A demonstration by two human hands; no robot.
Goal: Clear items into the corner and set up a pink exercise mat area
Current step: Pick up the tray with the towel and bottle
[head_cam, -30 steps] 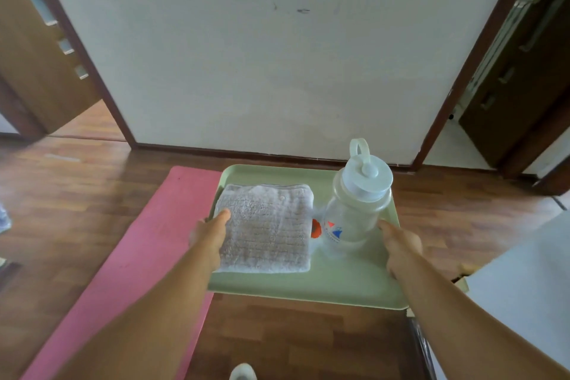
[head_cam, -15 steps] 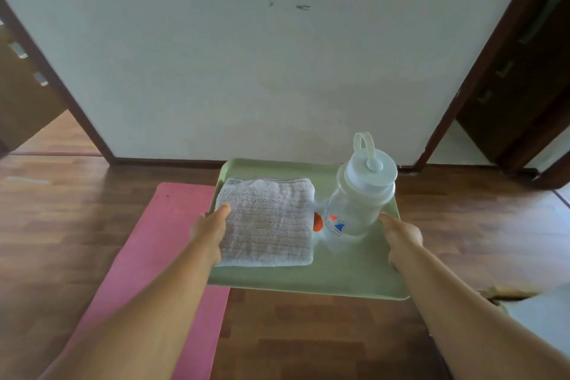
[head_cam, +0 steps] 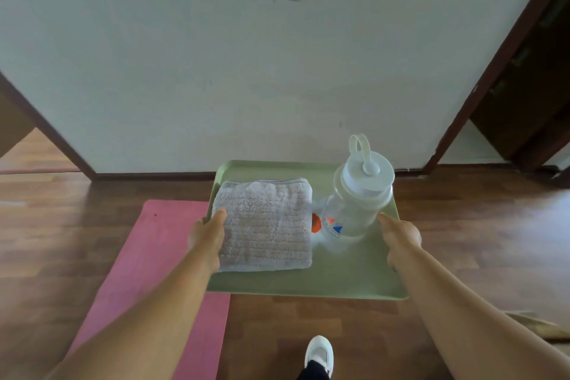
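Carried nearer the wall, the green tray (head_cam: pixel 308 284) sits mid-frame, left hand (head_cam: pixel 207 233) and right hand (head_cam: pixel 401 236) gripping its sides, beside the pink mat (head_cam: pixel 148 259). Any tilt could topple the tall bottle (head_cam: pixel 354 203) beside the towel (head_cam: pixel 265 225).

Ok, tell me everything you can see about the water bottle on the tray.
The water bottle is clear plastic with a wide, pale screw lid and a loop handle standing up from it. A red and blue logo is printed low on its side. It stands upright on the right part of the green tray, beside the folded towel. Whether it holds liquid cannot be told. The right hand grips the tray edge next to it, thumb close to its base.
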